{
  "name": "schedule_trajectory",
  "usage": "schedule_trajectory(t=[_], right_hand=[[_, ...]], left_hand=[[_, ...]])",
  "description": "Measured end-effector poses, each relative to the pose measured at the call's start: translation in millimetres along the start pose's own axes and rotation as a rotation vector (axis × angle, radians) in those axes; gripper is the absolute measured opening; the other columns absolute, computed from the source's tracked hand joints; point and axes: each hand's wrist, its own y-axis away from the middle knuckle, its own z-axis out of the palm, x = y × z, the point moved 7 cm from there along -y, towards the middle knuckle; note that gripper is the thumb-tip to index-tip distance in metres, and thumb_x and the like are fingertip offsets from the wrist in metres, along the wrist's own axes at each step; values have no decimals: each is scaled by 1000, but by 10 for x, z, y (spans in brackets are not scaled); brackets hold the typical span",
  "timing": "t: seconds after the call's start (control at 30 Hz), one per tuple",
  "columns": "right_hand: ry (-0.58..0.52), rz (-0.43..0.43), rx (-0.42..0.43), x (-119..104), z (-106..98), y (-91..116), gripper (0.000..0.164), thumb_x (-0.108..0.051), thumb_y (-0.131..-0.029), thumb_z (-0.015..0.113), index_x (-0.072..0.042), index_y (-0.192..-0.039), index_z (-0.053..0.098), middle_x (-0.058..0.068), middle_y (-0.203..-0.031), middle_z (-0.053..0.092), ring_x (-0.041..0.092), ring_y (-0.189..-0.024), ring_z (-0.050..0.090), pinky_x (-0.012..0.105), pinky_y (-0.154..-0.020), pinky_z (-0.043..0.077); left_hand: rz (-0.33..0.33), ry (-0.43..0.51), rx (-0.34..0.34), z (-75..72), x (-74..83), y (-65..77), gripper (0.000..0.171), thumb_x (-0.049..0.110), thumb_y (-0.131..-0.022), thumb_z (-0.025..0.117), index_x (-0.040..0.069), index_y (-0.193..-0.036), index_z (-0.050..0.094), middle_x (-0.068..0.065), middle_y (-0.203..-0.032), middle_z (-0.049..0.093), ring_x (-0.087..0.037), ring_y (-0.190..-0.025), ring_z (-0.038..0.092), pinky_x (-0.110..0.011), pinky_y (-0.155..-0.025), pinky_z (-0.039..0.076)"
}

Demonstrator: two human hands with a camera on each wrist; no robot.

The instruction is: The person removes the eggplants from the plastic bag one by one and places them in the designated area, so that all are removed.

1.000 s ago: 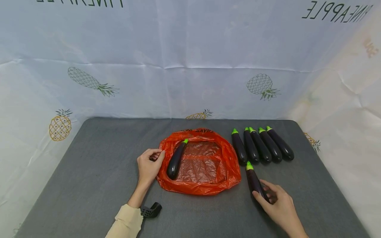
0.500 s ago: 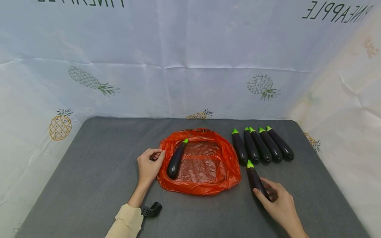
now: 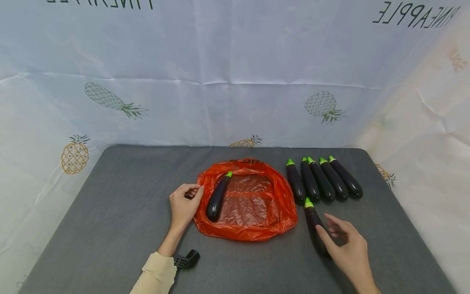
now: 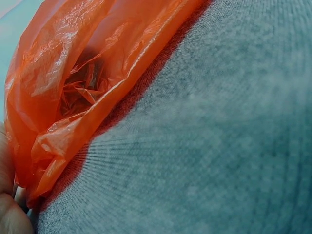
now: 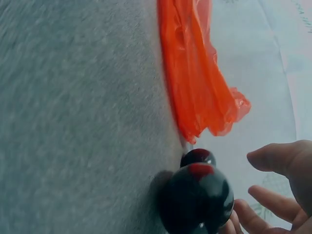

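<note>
My left hand [image 3: 183, 206] pinches the left rim of a red plastic bag [image 3: 244, 233], whose mouth lies spread open. Its fingertips [image 4: 7, 168] show against the bag's edge in the left wrist view. Inside the bag, at the left, lies a dark eggplant [image 3: 217, 200] with a green stem end. Right of the bag, a second eggplant [image 3: 313, 222] rests on the table. Around its near end my right hand [image 3: 349, 249] is spread, fingers loose. In the right wrist view the thumb [image 5: 273, 157] stands apart from that eggplant [image 5: 197, 200].
Several more eggplants [image 3: 323, 179] lie in a slanting row at the back right, close to the bag. A dark grey cloth covers the table [image 3: 128, 196]. A pineapple-print curtain [image 3: 220, 110] hangs behind and at the sides.
My right hand has loosened its hold on the near eggplant and spread its fingers, shifting slightly right. That eggplant's stem end has moved slightly toward the row. The left hand stays put.
</note>
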Motion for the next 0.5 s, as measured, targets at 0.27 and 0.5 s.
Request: schedule_trajectory(t=[0.27, 0.5], right_hand=[[-126, -43, -32, -173, 43, -12, 39, -12, -87, 82, -5, -123, 72, 17, -110, 74, -15, -81, 57, 4, -72, 49], [-191, -112, -75, -344, 160, -34, 38, -7, -86, 81, -3, -122, 72, 15, -109, 74, -10, -83, 61, 7, -75, 52]], left_hand=[[4, 7, 1, 0, 4, -14, 5, 9, -85, 82, 5, -83, 78, -9, -72, 71, -5, -62, 57, -9, -60, 45], [-5, 4, -3, -5, 6, -1, 5, 8, -85, 82, 5, -83, 78, -9, -72, 71, -5, -63, 57, -9, -60, 45]])
